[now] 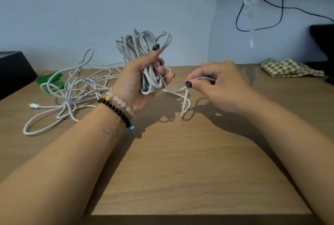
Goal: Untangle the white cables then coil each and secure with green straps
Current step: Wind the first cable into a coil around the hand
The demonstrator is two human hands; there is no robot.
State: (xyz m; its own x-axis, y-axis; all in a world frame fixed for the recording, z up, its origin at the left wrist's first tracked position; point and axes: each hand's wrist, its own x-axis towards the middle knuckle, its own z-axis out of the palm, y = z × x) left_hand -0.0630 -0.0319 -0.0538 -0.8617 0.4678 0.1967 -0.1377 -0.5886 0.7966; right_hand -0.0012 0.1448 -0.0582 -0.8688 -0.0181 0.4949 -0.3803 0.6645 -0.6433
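Left hand [139, 83] grips the coil [144, 53]; right hand [216, 83] pinches its tail [185, 103]. A loosened grip could spill loops onto the tangle [72, 91] left of the coil.

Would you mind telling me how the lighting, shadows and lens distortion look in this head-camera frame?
Head view: soft, even light with no glare; both hands cast shadows on the wooden table beneath the left hand and right hand; wide-angle bending stretches the forearms at the edges; the white cable bundle stays fairly sharp.
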